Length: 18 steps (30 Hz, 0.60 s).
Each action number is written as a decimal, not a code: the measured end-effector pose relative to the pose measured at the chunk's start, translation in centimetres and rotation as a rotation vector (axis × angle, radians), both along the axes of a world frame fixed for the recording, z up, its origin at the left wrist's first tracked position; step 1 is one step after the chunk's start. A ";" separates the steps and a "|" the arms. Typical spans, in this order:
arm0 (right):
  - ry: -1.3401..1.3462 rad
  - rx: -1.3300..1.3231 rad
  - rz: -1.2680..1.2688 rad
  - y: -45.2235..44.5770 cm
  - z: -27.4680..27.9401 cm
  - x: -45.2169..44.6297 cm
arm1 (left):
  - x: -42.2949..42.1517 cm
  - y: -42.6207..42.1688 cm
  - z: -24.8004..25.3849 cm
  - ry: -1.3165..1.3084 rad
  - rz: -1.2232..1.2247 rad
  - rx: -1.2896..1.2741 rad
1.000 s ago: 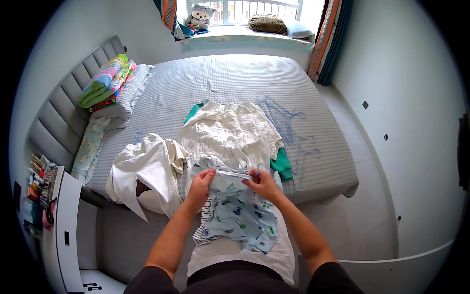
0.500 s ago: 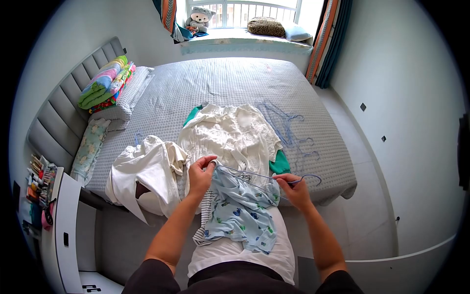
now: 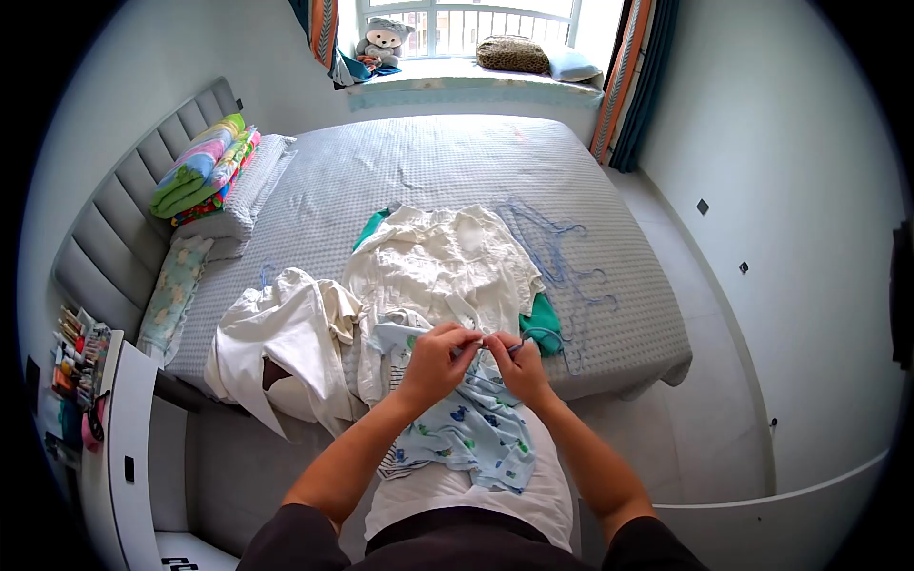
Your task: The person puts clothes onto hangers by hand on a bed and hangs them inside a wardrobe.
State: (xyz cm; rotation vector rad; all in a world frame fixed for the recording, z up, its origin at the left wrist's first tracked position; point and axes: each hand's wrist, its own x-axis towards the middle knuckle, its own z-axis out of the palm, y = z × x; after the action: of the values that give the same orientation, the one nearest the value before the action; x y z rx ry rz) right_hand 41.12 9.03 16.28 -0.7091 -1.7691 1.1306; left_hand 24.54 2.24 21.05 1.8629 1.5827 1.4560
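My left hand (image 3: 441, 362) is closed in a pinch at the upper edge of a light blue printed shirt (image 3: 466, 433), which drapes over my lap. Its fingertips meet those of my right hand (image 3: 515, 369), closed around a thin blue hanger. The hook of this hanger (image 3: 545, 333) sticks out to the right; much of its frame is hidden by my hands and the cloth. Part of a striped garment (image 3: 392, 462) shows under the shirt. Just beyond my hands, a white ruffled top (image 3: 443, 266) lies on the bed, with green cloth (image 3: 541, 324) beneath it.
Several blue hangers (image 3: 557, 252) lie on the bed (image 3: 419, 152) at right. White clothing (image 3: 281, 343) hangs over the front edge at left. Folded colourful quilts (image 3: 205, 171) rest on a pillow by the headboard. A white cabinet (image 3: 133, 438) stands at lower left.
My hands have come together from being apart, the right moving left with the hanger and the left moving right. The shirt's upper part is now bunched beneath them.
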 end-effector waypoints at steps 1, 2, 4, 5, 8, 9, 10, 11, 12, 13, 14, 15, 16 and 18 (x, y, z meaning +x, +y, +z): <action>0.055 -0.093 -0.020 0.3 -0.1 0.2 | 0.3 0.0 0.4 0.101 -0.008 0.098; 0.109 -0.185 -0.040 0.6 -0.2 0.6 | 0.5 0.0 1.0 0.202 -0.016 0.198; 0.216 -0.248 -0.093 1.2 0.0 0.9 | -0.9 -0.4 2.9 0.463 0.013 0.219; 0.195 -0.227 -0.064 1.5 0.2 0.9 | -1.9 -0.6 3.5 0.594 0.027 0.230; 0.140 -0.114 0.079 1.6 1.6 0.1 | -1.9 0.1 1.8 0.578 -0.040 -0.082; 0.087 0.075 -0.062 1.5 1.9 -0.6 | -1.7 0.3 1.4 0.559 -0.043 -0.176; 0.033 0.261 -0.204 1.2 2.1 -1.2 | -1.7 0.6 0.6 0.482 -0.027 -0.098; -0.023 0.448 -0.347 1.1 2.4 -1.5 | -1.8 0.7 0.0 0.418 -0.013 -0.105; -0.024 0.406 -0.401 0.5 2.4 -1.1 | -2.0 0.7 -0.4 0.356 -0.001 -0.111; -0.031 0.347 -0.361 0.0 1.9 -1.0 | -2.1 0.7 -0.6 0.293 0.010 -0.119; -0.039 0.291 -0.321 -0.5 1.2 -1.2 | -2.1 0.6 -0.8 0.218 0.019 -0.162; -0.049 0.233 -0.278 -1.0 0.5 -1.4 | -1.9 0.4 -0.7 0.140 0.030 -0.207; -0.037 0.096 -0.124 -1.3 -0.1 -1.6 | -1.8 0.2 -0.8 0.062 0.040 -0.256; -0.046 0.180 -0.046 -2.0 -1.0 -2.4 | -1.9 0.1 -1.1 0.009 0.060 -0.260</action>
State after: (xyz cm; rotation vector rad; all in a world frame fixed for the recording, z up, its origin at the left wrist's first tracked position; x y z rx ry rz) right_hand 38.70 7.05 15.27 -0.6673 -1.8573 0.9172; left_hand 22.64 2.32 19.94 1.6886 1.7522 1.1989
